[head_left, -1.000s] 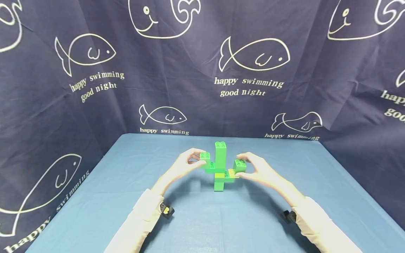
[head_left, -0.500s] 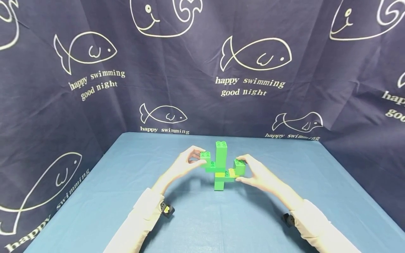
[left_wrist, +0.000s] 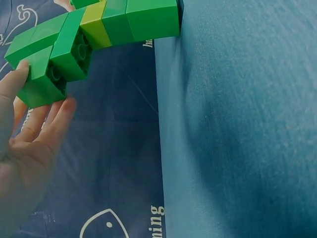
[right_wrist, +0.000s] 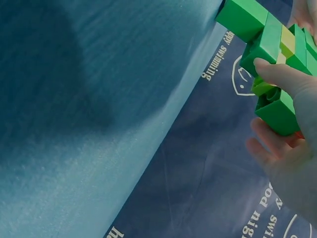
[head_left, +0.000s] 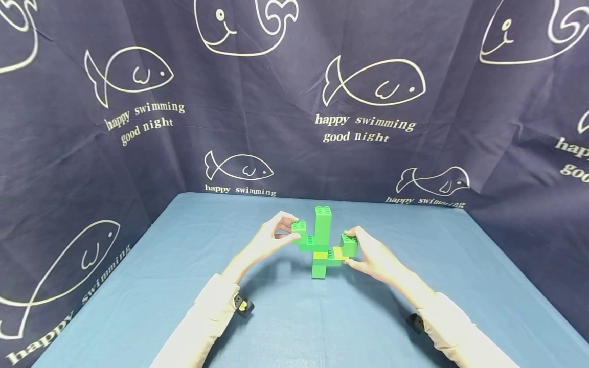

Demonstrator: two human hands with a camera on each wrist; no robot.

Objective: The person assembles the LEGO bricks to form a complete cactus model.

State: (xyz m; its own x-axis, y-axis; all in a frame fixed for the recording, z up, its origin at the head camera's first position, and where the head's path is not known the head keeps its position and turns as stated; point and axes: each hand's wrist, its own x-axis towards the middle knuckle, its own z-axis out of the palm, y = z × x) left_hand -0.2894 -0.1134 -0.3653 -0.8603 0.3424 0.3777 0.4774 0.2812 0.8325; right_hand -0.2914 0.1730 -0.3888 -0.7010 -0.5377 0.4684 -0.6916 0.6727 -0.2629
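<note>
A cactus-like structure of green building bricks (head_left: 323,227) stands upright mid-table, with a yellow brick (head_left: 320,255) in its trunk. My left hand (head_left: 267,239) pinches the green end brick (head_left: 298,233) of the left arm between thumb and fingers; the left wrist view shows the thumb on its face. On the right arm, a yellow-green piece (head_left: 339,252) lies under another green brick (head_left: 349,246). My right hand (head_left: 375,255) holds that brick; in the right wrist view its thumb (right_wrist: 277,74) presses the arm's underside brick. Whether this end brick is fully seated cannot be told.
The structure stands on a blue cloth-covered table (head_left: 294,327). Dark curtains (head_left: 294,112) with white fish drawings enclose the back and sides. A small black device (head_left: 243,305) sits at the left wrist, another (head_left: 415,323) at the right.
My right thumb has shifted down and off the brick's front onto the arm below, and the right wrist has dropped slightly. My left hand keeps its grip; the structure stays in place.
</note>
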